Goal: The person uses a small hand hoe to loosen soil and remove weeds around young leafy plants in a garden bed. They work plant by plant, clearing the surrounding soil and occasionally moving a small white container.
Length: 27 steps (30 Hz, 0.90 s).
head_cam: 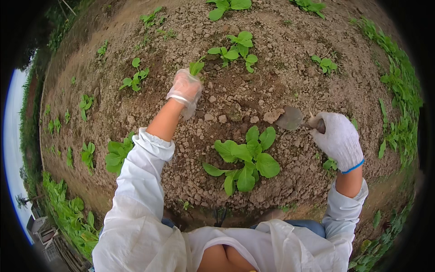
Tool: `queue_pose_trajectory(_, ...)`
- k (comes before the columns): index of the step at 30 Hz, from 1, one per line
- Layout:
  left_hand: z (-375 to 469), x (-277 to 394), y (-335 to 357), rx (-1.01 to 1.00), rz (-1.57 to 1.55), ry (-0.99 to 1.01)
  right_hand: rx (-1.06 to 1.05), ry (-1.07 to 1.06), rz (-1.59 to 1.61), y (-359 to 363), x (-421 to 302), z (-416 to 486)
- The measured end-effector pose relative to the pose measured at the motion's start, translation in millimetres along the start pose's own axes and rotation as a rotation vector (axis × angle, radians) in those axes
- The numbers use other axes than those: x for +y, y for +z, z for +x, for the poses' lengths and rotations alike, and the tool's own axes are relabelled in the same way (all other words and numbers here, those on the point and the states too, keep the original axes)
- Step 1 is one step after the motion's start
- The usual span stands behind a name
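My left hand (186,88), in a thin clear plastic glove, is closed around a small leafy green seedling (196,68), whose leaves stick out above the fingers; its roots are hidden. On the right, my right hand (336,137), in a white knit glove with a blue cuff edge, grips the handle of a garden trowel (289,118). The trowel's blade lies at the soil surface, pointing left, against a clod of earth (273,116). Between my arms, nearer my body, grows a large leafy plant (249,158). A cluster of smaller plants (242,47) stands beyond my left hand, to its right.
Crumbly brown soil (210,142) forms a bed with scattered young plants, among them one (135,77) left of my left hand and another (325,64) at the upper right. Denser greenery (401,91) lines the right edge. Leafy plants (73,210) grow at the lower left.
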<state>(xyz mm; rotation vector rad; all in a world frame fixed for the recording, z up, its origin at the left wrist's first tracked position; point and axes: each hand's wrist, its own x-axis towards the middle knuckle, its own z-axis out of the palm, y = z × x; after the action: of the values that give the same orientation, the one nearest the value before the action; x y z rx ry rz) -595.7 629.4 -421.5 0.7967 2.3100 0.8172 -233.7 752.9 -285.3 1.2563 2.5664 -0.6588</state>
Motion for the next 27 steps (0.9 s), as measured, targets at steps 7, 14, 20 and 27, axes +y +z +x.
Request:
queue_pose_trajectory(7, 52, 8, 41, -0.071, 0.638, 0.344, 0.043, -0.062, -0.052, 2, -10, 5)
queue_pose_trajectory(14, 74, 32, 72, 0.085, 0.468, -0.165, 0.027, -0.022, -0.059, 0, -17, 6)
queue_pose_trajectory(20, 84, -4, 51, -0.02, 0.551, -0.017, 0.013, 0.006, -0.06, -4, -21, 5)
queue_pose_trajectory(27, 110, -62, 31, 0.131, 0.762, 0.255, 0.055, -0.067, -0.018, 1, -15, 8)
